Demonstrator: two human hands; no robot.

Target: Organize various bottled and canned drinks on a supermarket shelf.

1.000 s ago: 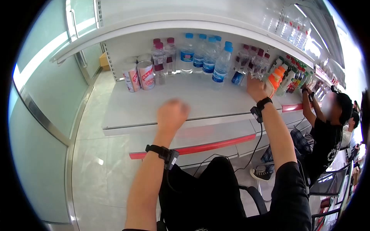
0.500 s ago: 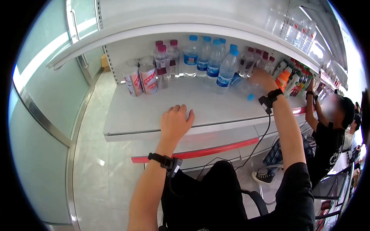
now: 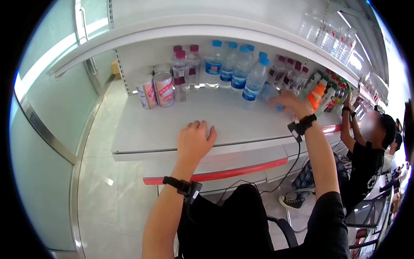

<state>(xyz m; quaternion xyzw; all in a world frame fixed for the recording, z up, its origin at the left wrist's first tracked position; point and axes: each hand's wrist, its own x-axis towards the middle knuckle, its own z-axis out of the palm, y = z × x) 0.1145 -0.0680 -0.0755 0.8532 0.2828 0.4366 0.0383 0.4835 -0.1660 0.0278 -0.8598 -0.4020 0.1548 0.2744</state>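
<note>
My left hand rests on the front of the white shelf, holding nothing, its fingers loosely bent and thumb apart. At the right, my right hand is closed around the cap end of a clear water bottle with a blue cap. This bottle lies tipped, cap toward me, and is partly hidden by the hand. Just left of it stands an upright blue-capped water bottle, with several alike behind it. Behind my right hand are bottles with dark red caps.
Two printed cans stand at the left, near pink-capped bottles. An orange bottle and other drinks are farther right. An upper shelf overhangs this one. A person sits at the right, arms at the shelving.
My right hand has moved a little toward me, from over the lying bottle's body to its cap end. My left hand stays on the shelf. The view has shifted slightly.
</note>
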